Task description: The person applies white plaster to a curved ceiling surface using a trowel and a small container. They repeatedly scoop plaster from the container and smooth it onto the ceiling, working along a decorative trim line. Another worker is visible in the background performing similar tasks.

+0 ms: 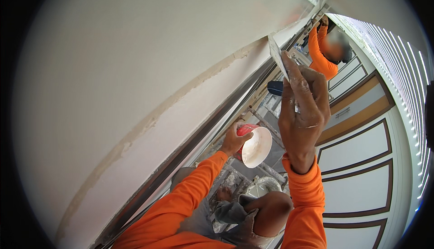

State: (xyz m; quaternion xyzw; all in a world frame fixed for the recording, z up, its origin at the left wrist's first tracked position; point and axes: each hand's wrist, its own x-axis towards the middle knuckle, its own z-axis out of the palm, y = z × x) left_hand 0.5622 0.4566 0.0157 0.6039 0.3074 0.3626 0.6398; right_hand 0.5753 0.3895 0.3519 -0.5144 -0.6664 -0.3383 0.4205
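Observation:
My right hand (304,106) is raised and closed round a putty knife (276,56), whose flat, whitish blade meets the wall surface (149,45) at the far end of a beige strip of filler (169,104). White smears mark the fingers. Lower and to the left, my left hand (236,139) grips a red tub (248,130) by its side, thumb near the rim. The tub is tilted, so its white inside (257,147) shows, coated with pale paste. How much paste it holds I cannot tell.
Below my arms are a putty-smeared white bucket (263,185) and scaffold bars (266,121). A dark metal rail (181,156) runs along the wall's lower edge. Farther off, a person in orange (323,52) reaches up. White panels with brown trim (357,176) stand at the right.

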